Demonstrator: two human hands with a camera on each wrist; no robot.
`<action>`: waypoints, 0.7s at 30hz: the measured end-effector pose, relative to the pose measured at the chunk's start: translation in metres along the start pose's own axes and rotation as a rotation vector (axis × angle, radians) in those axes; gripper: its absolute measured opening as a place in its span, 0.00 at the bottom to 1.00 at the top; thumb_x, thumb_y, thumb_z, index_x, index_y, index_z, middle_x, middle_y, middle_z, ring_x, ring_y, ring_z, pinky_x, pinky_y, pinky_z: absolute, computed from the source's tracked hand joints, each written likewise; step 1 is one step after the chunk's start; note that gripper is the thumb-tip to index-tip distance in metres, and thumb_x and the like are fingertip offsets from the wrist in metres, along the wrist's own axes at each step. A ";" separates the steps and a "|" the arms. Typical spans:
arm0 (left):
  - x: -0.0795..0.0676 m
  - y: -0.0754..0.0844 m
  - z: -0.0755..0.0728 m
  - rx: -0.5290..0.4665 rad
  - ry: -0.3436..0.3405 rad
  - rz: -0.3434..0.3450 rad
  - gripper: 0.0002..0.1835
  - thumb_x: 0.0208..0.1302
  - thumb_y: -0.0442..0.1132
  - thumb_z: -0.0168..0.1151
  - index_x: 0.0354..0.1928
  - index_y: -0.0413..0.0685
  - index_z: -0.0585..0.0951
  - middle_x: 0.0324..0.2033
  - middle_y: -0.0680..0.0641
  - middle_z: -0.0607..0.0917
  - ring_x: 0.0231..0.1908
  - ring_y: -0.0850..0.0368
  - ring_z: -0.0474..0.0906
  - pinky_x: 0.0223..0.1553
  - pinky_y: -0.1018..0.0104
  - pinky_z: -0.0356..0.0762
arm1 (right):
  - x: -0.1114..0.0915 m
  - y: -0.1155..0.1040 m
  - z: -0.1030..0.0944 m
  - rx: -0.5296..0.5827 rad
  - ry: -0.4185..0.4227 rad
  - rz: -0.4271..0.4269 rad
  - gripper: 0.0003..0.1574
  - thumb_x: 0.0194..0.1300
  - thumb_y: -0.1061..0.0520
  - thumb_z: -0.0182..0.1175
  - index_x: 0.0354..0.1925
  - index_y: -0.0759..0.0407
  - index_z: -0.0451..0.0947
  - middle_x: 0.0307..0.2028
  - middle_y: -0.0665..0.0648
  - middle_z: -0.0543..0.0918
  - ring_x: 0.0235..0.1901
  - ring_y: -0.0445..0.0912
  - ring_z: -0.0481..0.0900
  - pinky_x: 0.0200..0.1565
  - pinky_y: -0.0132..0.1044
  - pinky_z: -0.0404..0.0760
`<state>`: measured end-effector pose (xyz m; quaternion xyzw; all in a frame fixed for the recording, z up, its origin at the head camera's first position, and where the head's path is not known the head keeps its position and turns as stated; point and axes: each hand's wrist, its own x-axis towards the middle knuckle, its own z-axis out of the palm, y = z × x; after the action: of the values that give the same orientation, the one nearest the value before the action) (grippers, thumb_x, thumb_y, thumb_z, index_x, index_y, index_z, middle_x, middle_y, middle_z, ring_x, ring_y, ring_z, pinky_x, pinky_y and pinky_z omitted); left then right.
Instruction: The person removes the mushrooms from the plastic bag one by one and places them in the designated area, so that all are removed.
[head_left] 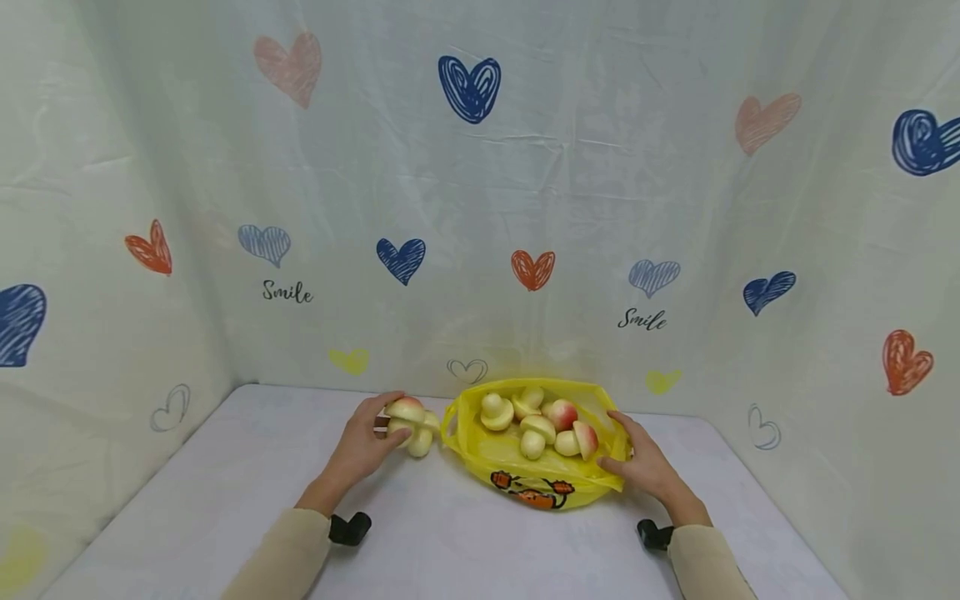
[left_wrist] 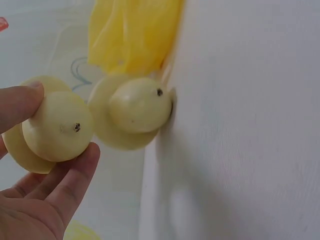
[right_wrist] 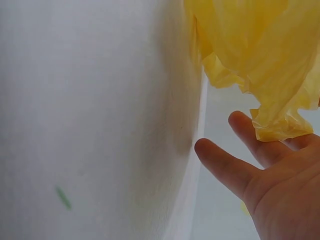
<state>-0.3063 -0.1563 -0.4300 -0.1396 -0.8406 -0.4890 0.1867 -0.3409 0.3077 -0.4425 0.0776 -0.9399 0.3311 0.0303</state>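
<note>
My left hand (head_left: 362, 442) grips a cream toy mushroom (left_wrist: 57, 125) with a reddish cap, thumb on one side and fingers on the other. A second toy mushroom (left_wrist: 140, 105) is close beside it, at the table surface in the left wrist view. To the right, a yellow plastic bag (head_left: 480, 467) lies with its mouth spread, holding several toy mushrooms (head_left: 537, 433) with cream stems. My right hand (head_left: 648, 462) holds the bag's right rim, thumb over the edge. In the right wrist view two fingers (right_wrist: 225, 165) extend away from the plastic.
The white table (head_left: 420, 550) ends at a back edge against a pale curtain (head_left: 570, 183) printed with hearts, which also runs along both sides. Black wrist straps (head_left: 349, 529) sit at both cuffs. An orange and black print marks the bag's front.
</note>
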 end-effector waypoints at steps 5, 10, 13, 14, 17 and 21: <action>-0.001 -0.007 -0.008 0.001 0.027 -0.018 0.33 0.55 0.32 0.70 0.63 0.44 0.71 0.53 0.36 0.72 0.41 0.43 0.79 0.39 0.63 0.80 | -0.002 0.000 0.000 0.004 -0.003 0.005 0.55 0.53 0.47 0.69 0.72 0.52 0.51 0.70 0.67 0.54 0.66 0.65 0.55 0.61 0.66 0.55; 0.000 -0.013 -0.015 0.023 0.022 -0.044 0.32 0.56 0.32 0.69 0.63 0.44 0.70 0.53 0.36 0.71 0.41 0.43 0.79 0.39 0.64 0.80 | -0.003 0.000 0.000 0.000 0.002 -0.004 0.55 0.53 0.47 0.68 0.72 0.52 0.51 0.70 0.67 0.54 0.66 0.65 0.55 0.61 0.66 0.56; -0.001 -0.016 -0.017 0.045 0.009 -0.064 0.32 0.57 0.33 0.69 0.64 0.43 0.70 0.53 0.35 0.71 0.41 0.42 0.79 0.39 0.63 0.80 | -0.003 0.000 0.000 -0.001 0.005 -0.010 0.55 0.53 0.48 0.68 0.72 0.52 0.51 0.69 0.67 0.54 0.66 0.65 0.56 0.61 0.66 0.56; -0.001 -0.018 -0.018 0.053 0.004 -0.072 0.32 0.57 0.33 0.69 0.64 0.43 0.69 0.53 0.35 0.71 0.41 0.42 0.79 0.40 0.63 0.80 | -0.002 0.000 0.000 -0.001 0.006 -0.011 0.55 0.53 0.48 0.68 0.72 0.52 0.51 0.69 0.67 0.54 0.66 0.65 0.56 0.61 0.66 0.56; -0.001 -0.020 -0.020 0.080 -0.015 -0.091 0.32 0.59 0.34 0.68 0.64 0.42 0.68 0.52 0.34 0.71 0.42 0.42 0.78 0.41 0.60 0.80 | -0.001 0.001 -0.001 -0.004 0.010 -0.014 0.55 0.53 0.48 0.68 0.72 0.51 0.51 0.70 0.67 0.54 0.66 0.65 0.55 0.61 0.66 0.56; -0.001 -0.024 -0.020 0.142 -0.037 -0.101 0.31 0.58 0.34 0.68 0.64 0.40 0.69 0.49 0.35 0.72 0.41 0.43 0.77 0.41 0.57 0.78 | -0.001 0.002 -0.001 -0.007 0.013 -0.009 0.55 0.53 0.48 0.69 0.72 0.51 0.51 0.70 0.66 0.54 0.66 0.65 0.55 0.61 0.66 0.56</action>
<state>-0.3117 -0.1854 -0.4404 -0.0927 -0.8823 -0.4344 0.1556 -0.3404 0.3098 -0.4430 0.0797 -0.9404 0.3283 0.0382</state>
